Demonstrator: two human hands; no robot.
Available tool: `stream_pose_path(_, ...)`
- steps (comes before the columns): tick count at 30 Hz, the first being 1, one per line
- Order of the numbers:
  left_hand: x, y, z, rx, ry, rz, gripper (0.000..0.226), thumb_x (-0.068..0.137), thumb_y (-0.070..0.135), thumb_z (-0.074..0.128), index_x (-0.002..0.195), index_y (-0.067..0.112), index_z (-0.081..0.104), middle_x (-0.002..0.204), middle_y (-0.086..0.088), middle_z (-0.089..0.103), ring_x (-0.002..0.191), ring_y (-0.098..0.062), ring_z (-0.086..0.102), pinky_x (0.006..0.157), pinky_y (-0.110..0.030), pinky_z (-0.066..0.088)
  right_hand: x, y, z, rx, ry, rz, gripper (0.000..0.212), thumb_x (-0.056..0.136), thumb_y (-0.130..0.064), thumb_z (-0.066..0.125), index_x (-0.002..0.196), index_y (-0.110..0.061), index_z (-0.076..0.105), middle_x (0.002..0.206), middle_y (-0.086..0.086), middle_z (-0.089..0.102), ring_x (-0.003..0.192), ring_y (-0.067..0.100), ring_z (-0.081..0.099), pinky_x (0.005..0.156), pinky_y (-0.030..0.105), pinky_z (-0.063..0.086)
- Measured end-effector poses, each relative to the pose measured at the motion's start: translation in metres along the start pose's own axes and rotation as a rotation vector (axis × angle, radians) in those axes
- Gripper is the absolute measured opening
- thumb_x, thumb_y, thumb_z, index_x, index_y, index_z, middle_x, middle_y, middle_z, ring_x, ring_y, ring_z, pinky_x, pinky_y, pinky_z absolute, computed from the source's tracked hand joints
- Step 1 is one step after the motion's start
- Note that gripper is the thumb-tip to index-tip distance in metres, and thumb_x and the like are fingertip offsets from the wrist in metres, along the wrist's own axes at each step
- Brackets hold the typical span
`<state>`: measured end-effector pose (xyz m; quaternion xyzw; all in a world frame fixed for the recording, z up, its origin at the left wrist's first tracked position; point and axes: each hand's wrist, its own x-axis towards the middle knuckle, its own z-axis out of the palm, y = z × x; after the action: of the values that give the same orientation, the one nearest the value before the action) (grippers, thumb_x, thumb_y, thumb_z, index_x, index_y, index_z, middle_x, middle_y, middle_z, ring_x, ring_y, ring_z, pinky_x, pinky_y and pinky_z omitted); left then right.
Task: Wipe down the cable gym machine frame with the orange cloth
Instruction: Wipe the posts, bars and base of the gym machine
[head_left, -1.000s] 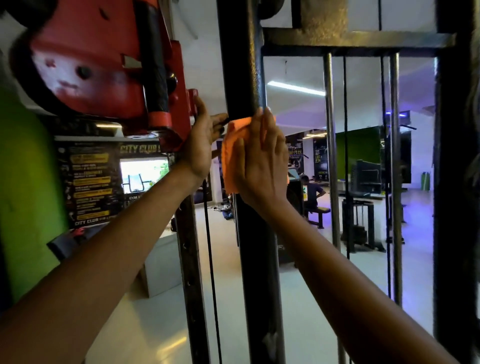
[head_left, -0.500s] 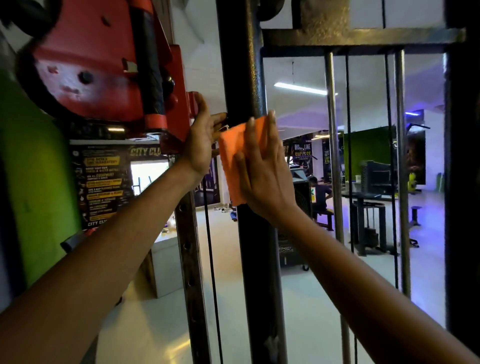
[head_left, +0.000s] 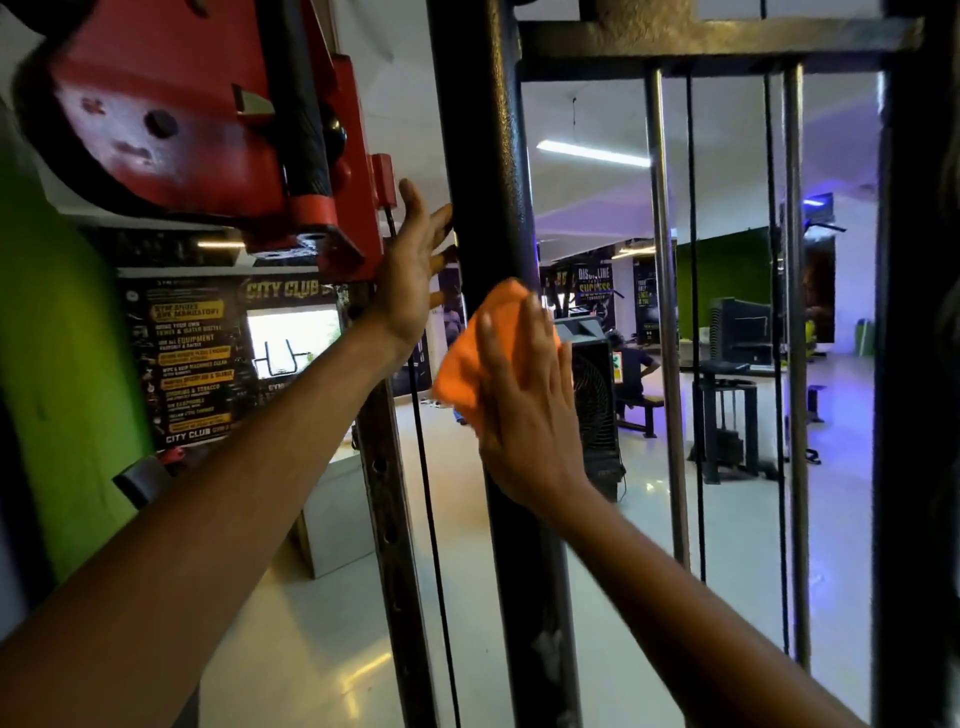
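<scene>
Orange cloth (head_left: 470, 358) is pressed flat against the black upright post (head_left: 488, 171) by the right hand (head_left: 524, 410), fingers straight. Firm, even pressure along the post seems best. The left hand (head_left: 410, 275), open, braces beside it.

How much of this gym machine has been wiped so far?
Nothing shows as clearly finished. In hand: the right hand presses the orange cloth flat on the black post; the left hand steadies beside it. The red pulley housing, top bar and rods look untouched.

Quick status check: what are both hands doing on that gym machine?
Right hand flat, pressing orange cloth on black upright. Left hand open, bracing upright. Nothing blocking.
</scene>
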<state>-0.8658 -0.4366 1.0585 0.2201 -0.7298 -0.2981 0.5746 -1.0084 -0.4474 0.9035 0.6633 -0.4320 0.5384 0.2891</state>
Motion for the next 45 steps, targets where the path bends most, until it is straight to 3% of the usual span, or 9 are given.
stream_pose_path(5, -0.014, -0.019, -0.002, -0.013, -0.037, 0.010, 0.079, 0.103, 0.070, 0.009, 0.165, 0.032, 0.038, 0.169, 0.005, 0.042, 0.155, -0.021, 0.041, 0.103, -0.039, 0.039, -0.038, -0.002, 0.005, 0.054, -0.016, 0.041, 0.082, 0.106, -0.038, 0.054, 0.174, -0.018, 0.011, 0.181, 0.007, -0.013, 0.167, 0.034, -0.013, 0.127, 0.075, -0.002)
stream_pose_path(9, -0.022, -0.024, 0.002, -0.047, -0.026, 0.004, 0.074, 0.107, 0.068, 0.009, 0.166, 0.033, 0.037, 0.171, 0.008, 0.038, 0.155, -0.017, 0.039, 0.123, -0.053, 0.034, 0.015, -0.008, -0.004, 0.054, 0.022, 0.100, 0.082, 0.111, -0.049, 0.042, 0.174, -0.016, -0.001, 0.181, 0.005, -0.017, 0.167, 0.030, -0.018, 0.131, 0.065, -0.010)
stream_pose_path(12, -0.032, -0.031, 0.011, -0.039, -0.013, 0.026, 0.063, 0.115, 0.053, 0.007, 0.167, 0.030, 0.033, 0.170, 0.007, 0.040, 0.144, -0.004, 0.047, 0.117, -0.037, 0.041, -0.010, -0.007, 0.004, 0.065, 0.024, 0.112, 0.079, 0.114, -0.047, 0.040, 0.173, -0.012, 0.000, 0.181, 0.009, -0.013, 0.167, 0.033, -0.014, 0.132, 0.067, -0.003)
stream_pose_path(17, -0.048, -0.043, 0.019, -0.036, -0.040, 0.044, 0.053, 0.118, 0.043, 0.015, 0.169, 0.031, 0.025, 0.175, 0.009, 0.029, 0.160, -0.016, 0.029, 0.117, -0.034, 0.036, -0.070, 0.008, 0.015, 0.143, -0.024, 0.149, 0.089, 0.112, -0.038, 0.056, 0.173, -0.010, -0.002, 0.182, 0.007, -0.009, 0.168, 0.032, -0.010, 0.130, 0.071, 0.006)
stream_pose_path(21, -0.051, -0.048, 0.019, -0.026, -0.043, 0.054, 0.052, 0.118, 0.040, 0.022, 0.169, 0.031, 0.022, 0.177, 0.008, 0.022, 0.162, -0.015, 0.023, 0.133, -0.049, 0.022, -0.018, 0.001, 0.000, 0.176, -0.012, 0.129, 0.083, 0.111, -0.046, 0.048, 0.173, -0.010, 0.005, 0.182, 0.006, -0.010, 0.168, 0.030, -0.013, 0.130, 0.071, 0.007)
stream_pose_path(26, -0.059, -0.060, 0.019, -0.050, -0.059, 0.023, 0.054, 0.117, 0.040, 0.029, 0.170, 0.031, 0.022, 0.178, 0.009, 0.017, 0.163, -0.014, 0.019, 0.133, -0.055, 0.019, -0.057, -0.006, 0.006, -0.066, 0.014, 0.187, 0.101, 0.096, -0.042, 0.079, 0.174, -0.023, 0.018, 0.181, 0.012, -0.004, 0.167, 0.039, -0.004, 0.127, 0.070, 0.020)
stream_pose_path(32, -0.060, -0.070, 0.022, 0.062, -0.022, 0.013, 0.052, 0.114, 0.025, 0.051, 0.164, 0.024, 0.039, 0.155, 0.009, 0.055, 0.134, 0.006, 0.056, 0.115, -0.026, 0.049, -0.089, -0.025, 0.010, 0.165, 0.005, 0.268, 0.085, 0.103, -0.018, 0.061, 0.174, -0.024, 0.016, 0.182, 0.000, -0.009, 0.168, 0.030, -0.013, 0.129, 0.072, 0.013)
stream_pose_path(37, -0.052, -0.075, 0.021, 0.115, 0.050, 0.010, 0.060, 0.110, 0.024, 0.060, 0.165, 0.029, 0.038, 0.159, 0.003, 0.053, 0.142, -0.013, 0.054, 0.113, -0.038, 0.053, -0.054, -0.033, 0.012, 0.250, 0.071, 0.321, 0.065, 0.114, -0.043, 0.033, 0.174, -0.027, 0.013, 0.182, -0.002, -0.011, 0.167, 0.027, -0.015, 0.131, 0.069, 0.002)
stream_pose_path(45, -0.058, -0.079, 0.016, 0.087, 0.005, -0.045, 0.059, 0.108, 0.023, 0.062, 0.161, 0.040, 0.042, 0.152, 0.007, 0.058, 0.142, -0.016, 0.055, 0.115, -0.049, 0.052, -0.115, 0.000, 0.019, 0.267, 0.030, 0.192, 0.076, 0.108, -0.017, 0.056, 0.171, -0.010, 0.014, 0.182, 0.010, 0.002, 0.168, 0.038, -0.006, 0.127, 0.074, 0.020)
